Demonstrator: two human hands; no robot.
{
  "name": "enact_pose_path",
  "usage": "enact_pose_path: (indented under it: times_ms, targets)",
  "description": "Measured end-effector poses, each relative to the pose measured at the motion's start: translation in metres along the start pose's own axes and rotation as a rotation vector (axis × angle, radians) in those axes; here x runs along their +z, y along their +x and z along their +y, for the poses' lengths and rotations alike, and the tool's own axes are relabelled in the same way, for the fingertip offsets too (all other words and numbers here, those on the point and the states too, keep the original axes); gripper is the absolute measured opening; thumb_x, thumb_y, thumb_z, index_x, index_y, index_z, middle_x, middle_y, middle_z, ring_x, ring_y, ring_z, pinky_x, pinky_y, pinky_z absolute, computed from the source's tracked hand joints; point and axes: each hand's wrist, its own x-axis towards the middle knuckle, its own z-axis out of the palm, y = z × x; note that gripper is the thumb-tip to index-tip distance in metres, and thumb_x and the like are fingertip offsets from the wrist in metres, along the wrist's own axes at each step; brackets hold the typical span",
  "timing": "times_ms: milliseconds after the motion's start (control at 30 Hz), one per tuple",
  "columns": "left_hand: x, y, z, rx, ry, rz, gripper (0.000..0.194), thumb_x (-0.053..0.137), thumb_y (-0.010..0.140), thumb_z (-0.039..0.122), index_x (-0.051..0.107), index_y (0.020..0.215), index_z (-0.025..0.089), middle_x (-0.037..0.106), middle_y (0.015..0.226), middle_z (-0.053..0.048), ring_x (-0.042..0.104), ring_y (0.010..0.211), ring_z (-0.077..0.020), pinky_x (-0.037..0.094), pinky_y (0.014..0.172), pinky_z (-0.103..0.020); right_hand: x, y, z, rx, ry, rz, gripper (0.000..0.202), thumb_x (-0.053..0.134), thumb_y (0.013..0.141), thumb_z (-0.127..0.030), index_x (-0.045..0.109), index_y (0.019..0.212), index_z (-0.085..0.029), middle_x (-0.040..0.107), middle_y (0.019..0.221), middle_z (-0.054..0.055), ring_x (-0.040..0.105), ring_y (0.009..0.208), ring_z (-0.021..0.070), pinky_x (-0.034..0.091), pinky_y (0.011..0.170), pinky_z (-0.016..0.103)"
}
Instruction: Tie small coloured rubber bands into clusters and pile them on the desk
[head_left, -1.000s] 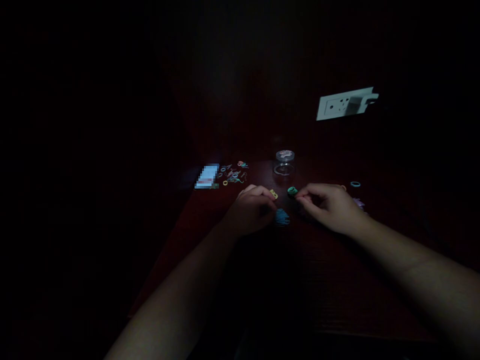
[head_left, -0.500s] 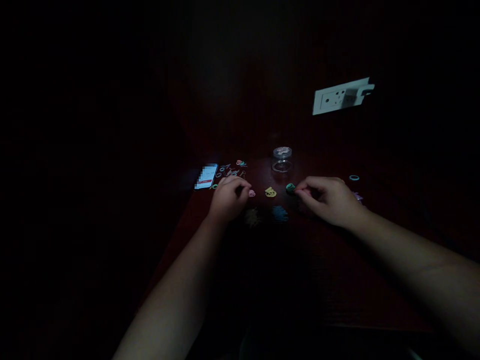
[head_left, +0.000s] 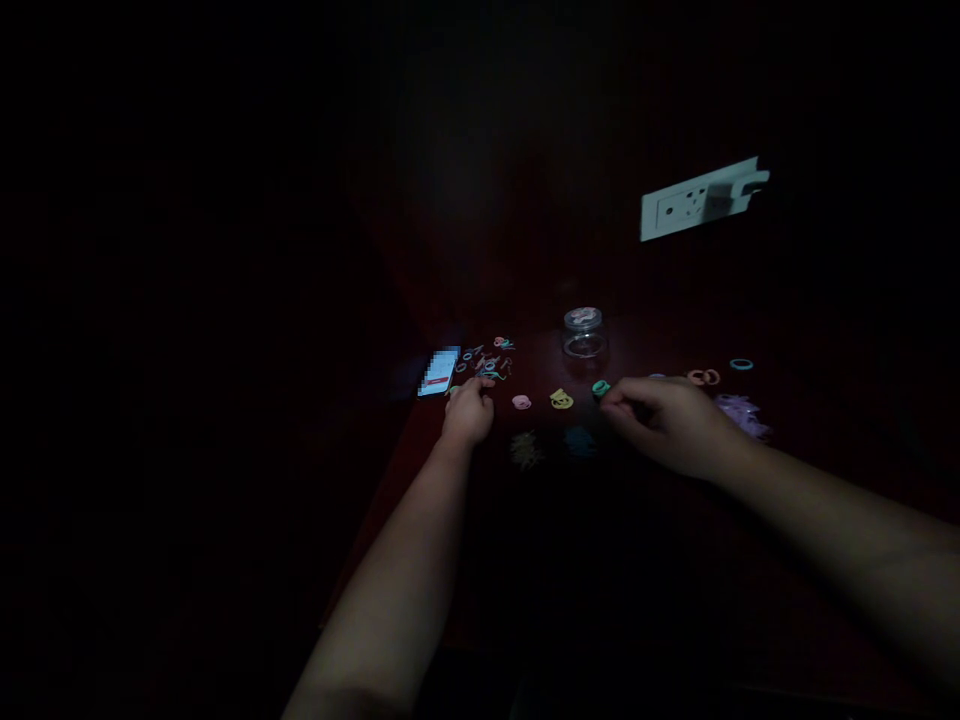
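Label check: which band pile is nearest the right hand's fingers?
The green pile, by the right hand's fingers; the yellow pile and pink pile sit farther left, the blue pile nearer the camera.

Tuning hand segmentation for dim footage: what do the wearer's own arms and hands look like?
Ungloved left hand and ungloved right hand; sleeveless, tapering left forearm and right forearm. No watch, bracelet, cable or marker visible on either. Too dark to rule out small rings or tell nail details.
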Motion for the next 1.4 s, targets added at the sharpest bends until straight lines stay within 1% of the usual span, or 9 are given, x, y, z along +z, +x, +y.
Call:
enact_pose_path:
  times_ms: [267, 400, 500, 667, 833, 967, 1100, 1233, 1400]
  targets:
    - [0.008, 0.010, -0.002, 0.056, 0.056, -0.015, 0.043, 0.045, 0.086, 0.015, 0.064, 0.124, 0.021, 0.059, 0.136, -0.003, 0.052, 0.124, -0.0283, 0.039, 0.110, -0.046, 0.003, -0.001, 0.002, 0.029, 0.011, -0.004, 0.017, 0.056, 0.087, -0.028, 0.064, 0.075, -0.020, 0.056, 0.056, -0.003, 0.049, 0.049, 0.0102, 0.034, 0.051, 0.023]
    - [0.007, 0.011, -0.003, 0.077, 0.047, 0.019, 0.040, 0.047, 0.087, 0.014, 0.065, 0.121, 0.019, 0.063, 0.132, -0.006, 0.054, 0.123, -0.0255, 0.039, 0.110, -0.041, 0.003, -0.001, 0.002, 0.037, 0.014, -0.001, 0.018, 0.055, 0.087, -0.029, 0.065, 0.075, -0.019, 0.056, 0.057, -0.003, 0.049, 0.050, 0.0106, 0.034, 0.051, 0.024]
    - [-0.002, 0.010, -0.002, 0.089, 0.025, 0.081, 0.034, 0.052, 0.086, 0.017, 0.066, 0.117, 0.016, 0.066, 0.125, -0.008, 0.058, 0.119, -0.0221, 0.042, 0.108, -0.035, 0.002, -0.001, 0.002, 0.035, 0.005, 0.003, 0.018, 0.055, 0.087, -0.029, 0.064, 0.075, -0.019, 0.056, 0.057, -0.003, 0.049, 0.051, 0.0109, 0.035, 0.052, 0.024]
    - [-0.024, 0.003, 0.008, 0.083, -0.099, 0.260, 0.020, 0.057, 0.086, 0.024, 0.071, 0.100, 0.019, 0.074, 0.101, -0.006, 0.068, 0.095, -0.0202, 0.052, 0.090, -0.032, 0.002, -0.001, 0.001, 0.025, 0.020, 0.001, 0.019, 0.055, 0.087, -0.028, 0.062, 0.072, -0.019, 0.053, 0.056, -0.003, 0.048, 0.051, 0.0108, 0.034, 0.052, 0.024]
    - [-0.033, -0.015, 0.034, 0.161, -0.245, 0.290, 0.012, 0.060, 0.086, 0.024, 0.069, 0.092, 0.020, 0.074, 0.088, -0.002, 0.069, 0.079, -0.0149, 0.054, 0.074, -0.025, 0.003, -0.002, 0.003, 0.023, 0.027, -0.008, 0.017, 0.055, 0.087, -0.026, 0.061, 0.073, -0.019, 0.053, 0.056, -0.003, 0.048, 0.052, 0.0107, 0.034, 0.053, 0.024]
    - [-0.033, -0.041, 0.066, 0.373, -0.339, 0.269, 0.008, 0.062, 0.086, 0.026, 0.067, 0.091, 0.022, 0.074, 0.089, -0.001, 0.069, 0.073, -0.0124, 0.055, 0.072, -0.024, 0.003, -0.002, 0.000, 0.045, 0.032, -0.016, 0.007, 0.058, 0.085, -0.023, 0.065, 0.084, -0.020, 0.054, 0.060, -0.004, 0.048, 0.052, 0.0106, 0.035, 0.052, 0.023]
    - [-0.035, -0.067, 0.090, 0.561, -0.337, 0.165, 0.008, 0.065, 0.086, 0.026, 0.068, 0.093, 0.025, 0.075, 0.089, 0.000, 0.070, 0.081, -0.0139, 0.056, 0.080, -0.028, 0.001, -0.001, -0.006, 0.033, 0.043, -0.006, 0.009, 0.062, 0.082, -0.021, 0.064, 0.091, -0.021, 0.053, 0.062, -0.004, 0.049, 0.054, 0.0104, 0.036, 0.052, 0.022]
    - [-0.034, -0.077, 0.096, 0.638, -0.345, 0.096, 0.011, 0.066, 0.085, 0.023, 0.069, 0.095, 0.025, 0.075, 0.092, 0.000, 0.070, 0.082, -0.0144, 0.056, 0.085, -0.031, 0.002, -0.002, -0.008, -0.059, 0.081, -0.014, 0.004, 0.059, 0.085, -0.020, 0.063, 0.086, -0.019, 0.053, 0.066, -0.003, 0.050, 0.058, 0.0101, 0.038, 0.055, 0.022]
    - [-0.030, -0.075, 0.093, 0.618, -0.332, 0.098, 0.013, 0.067, 0.084, 0.024, 0.069, 0.097, 0.025, 0.075, 0.092, 0.001, 0.070, 0.083, -0.0146, 0.056, 0.082, -0.030, 0.001, -0.004, -0.007, -0.083, 0.093, -0.047, 0.007, 0.063, 0.082, -0.019, 0.063, 0.090, -0.020, 0.050, 0.066, -0.004, 0.050, 0.059, 0.0099, 0.038, 0.056, 0.021]
